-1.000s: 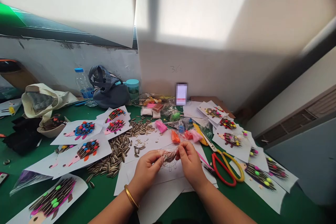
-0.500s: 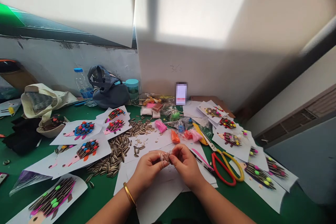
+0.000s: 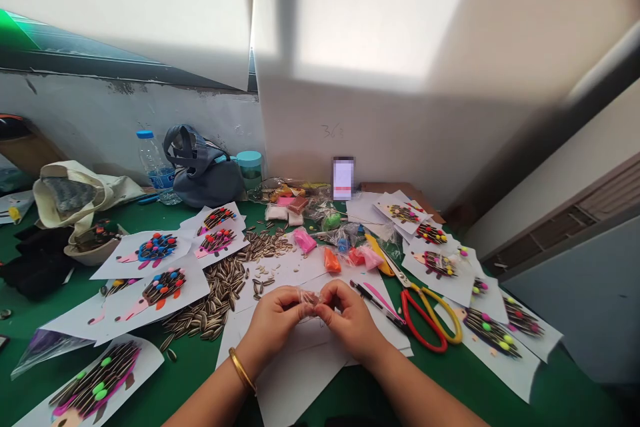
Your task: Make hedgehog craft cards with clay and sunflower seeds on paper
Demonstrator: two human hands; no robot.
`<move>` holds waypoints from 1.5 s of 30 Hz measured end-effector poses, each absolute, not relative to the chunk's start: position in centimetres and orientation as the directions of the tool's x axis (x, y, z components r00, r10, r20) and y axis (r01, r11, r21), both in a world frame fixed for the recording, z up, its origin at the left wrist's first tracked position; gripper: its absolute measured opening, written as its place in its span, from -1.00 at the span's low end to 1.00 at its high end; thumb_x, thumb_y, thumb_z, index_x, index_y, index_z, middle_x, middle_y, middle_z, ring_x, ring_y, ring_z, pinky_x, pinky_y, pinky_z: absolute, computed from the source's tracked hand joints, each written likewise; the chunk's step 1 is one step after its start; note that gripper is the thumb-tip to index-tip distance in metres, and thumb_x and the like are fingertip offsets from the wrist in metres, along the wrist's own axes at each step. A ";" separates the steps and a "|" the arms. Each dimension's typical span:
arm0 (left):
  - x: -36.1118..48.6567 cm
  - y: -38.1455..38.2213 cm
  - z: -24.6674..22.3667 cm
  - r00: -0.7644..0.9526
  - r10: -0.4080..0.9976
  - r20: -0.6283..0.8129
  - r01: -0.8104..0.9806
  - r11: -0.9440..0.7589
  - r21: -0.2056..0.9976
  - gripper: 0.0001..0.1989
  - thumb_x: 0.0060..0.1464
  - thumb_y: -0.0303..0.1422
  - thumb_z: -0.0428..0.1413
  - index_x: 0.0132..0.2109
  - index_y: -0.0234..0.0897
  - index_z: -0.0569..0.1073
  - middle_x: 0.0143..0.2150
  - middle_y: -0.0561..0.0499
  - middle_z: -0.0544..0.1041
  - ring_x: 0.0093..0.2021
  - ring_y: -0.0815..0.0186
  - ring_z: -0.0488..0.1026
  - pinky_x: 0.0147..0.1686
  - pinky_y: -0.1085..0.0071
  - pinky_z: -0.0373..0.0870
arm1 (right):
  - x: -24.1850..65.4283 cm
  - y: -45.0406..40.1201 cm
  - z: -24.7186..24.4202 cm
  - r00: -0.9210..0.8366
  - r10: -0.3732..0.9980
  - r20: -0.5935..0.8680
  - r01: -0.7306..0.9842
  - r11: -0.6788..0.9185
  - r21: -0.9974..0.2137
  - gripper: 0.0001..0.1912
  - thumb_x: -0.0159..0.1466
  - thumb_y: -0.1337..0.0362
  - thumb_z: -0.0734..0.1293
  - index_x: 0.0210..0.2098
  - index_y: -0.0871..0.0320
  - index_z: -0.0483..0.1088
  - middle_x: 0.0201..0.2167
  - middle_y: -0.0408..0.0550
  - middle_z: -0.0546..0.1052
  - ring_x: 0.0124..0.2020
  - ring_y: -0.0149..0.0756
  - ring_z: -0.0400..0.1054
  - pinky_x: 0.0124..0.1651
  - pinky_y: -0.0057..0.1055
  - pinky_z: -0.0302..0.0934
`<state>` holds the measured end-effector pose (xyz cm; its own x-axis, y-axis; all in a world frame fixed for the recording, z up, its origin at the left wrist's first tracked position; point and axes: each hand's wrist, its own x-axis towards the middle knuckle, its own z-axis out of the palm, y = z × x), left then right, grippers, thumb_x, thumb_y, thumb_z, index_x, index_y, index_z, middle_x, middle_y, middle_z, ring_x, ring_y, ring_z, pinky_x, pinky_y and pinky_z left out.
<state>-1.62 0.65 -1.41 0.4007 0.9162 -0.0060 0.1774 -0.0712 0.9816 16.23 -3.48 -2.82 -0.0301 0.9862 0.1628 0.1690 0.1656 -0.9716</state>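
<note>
The left hand (image 3: 275,323) and the right hand (image 3: 347,320) are close together, low in the middle of the frame. Both hands are curled and narrow, not open, and they hold a small clear plastic bag (image 3: 309,297) with the fingertips. The bag is between the two hands, above a white paper sheet (image 3: 300,373) with a pencil drawing on it. What is inside the bag is too small to tell. A gold bangle (image 3: 241,370) goes around the left wrist. To the left of the hands lies a big pile of striped sunflower seeds (image 3: 215,300), and beside it there are paper pictures covered with seeds and colored balls (image 3: 163,287). To the right, a black pen (image 3: 373,297) lies near the right hand, and scissors with red and yellow handles (image 3: 425,320) lie on the green table (image 3: 450,377). Above the hands are small bags of orange clay (image 3: 331,260) and pink clay (image 3: 305,240). At the upper left, near the wall, stand a water bottle (image 3: 153,163) and a gray bag (image 3: 200,173).
</note>
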 end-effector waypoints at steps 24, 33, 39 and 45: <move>-3.3 4.0 -4.4 0.167 0.983 0.074 0.427 -0.140 0.893 -0.59 0.08 -0.15 0.14 0.03 -0.24 0.42 -0.10 -0.12 0.58 -0.34 0.26 0.51 -0.25 0.25 0.45 | 25.6 0.4 -2.7 0.339 0.870 0.358 0.935 -0.268 -0.233 -0.65 0.26 0.19 0.32 0.03 0.11 0.43 0.02 0.14 0.43 0.04 0.06 0.25 0.00 -0.06 0.12; -3.5 2.7 -2.6 0.161 0.921 0.354 0.546 -0.381 0.746 -0.70 0.19 -0.17 0.07 -0.03 -0.22 0.51 0.08 -0.16 0.44 -0.42 0.38 0.43 -0.20 0.23 0.46 | 24.0 -0.3 -2.5 0.266 0.796 0.544 0.875 0.037 -0.483 -0.73 0.25 0.26 0.30 -0.06 0.15 0.31 -0.08 0.11 0.48 -0.05 -0.05 0.35 0.00 -0.15 0.23; -1.9 0.0 -2.2 0.334 0.898 0.287 0.271 -0.383 0.883 -0.69 0.20 -0.18 0.09 0.04 -0.18 0.45 -0.09 -0.07 0.54 -0.20 0.25 0.50 -0.25 0.35 0.45 | 17.8 -3.1 -2.2 -0.156 0.848 0.506 0.615 0.485 -0.622 -0.71 0.27 0.35 0.27 -0.01 0.06 0.27 -0.11 -0.01 0.51 -0.13 -0.21 0.42 -0.04 -0.29 0.32; -1.3 -0.5 -2.1 0.330 0.933 0.142 0.083 -0.179 0.980 -0.73 0.13 -0.18 0.17 -0.07 -0.21 0.50 -0.12 -0.06 0.57 -0.12 0.20 0.52 -0.10 0.29 0.47 | 17.3 -3.3 -1.4 -0.278 0.852 0.444 0.504 0.522 -0.687 -0.50 0.27 0.20 0.37 0.17 0.06 0.24 0.06 0.04 0.46 0.06 -0.14 0.35 0.12 -0.21 0.25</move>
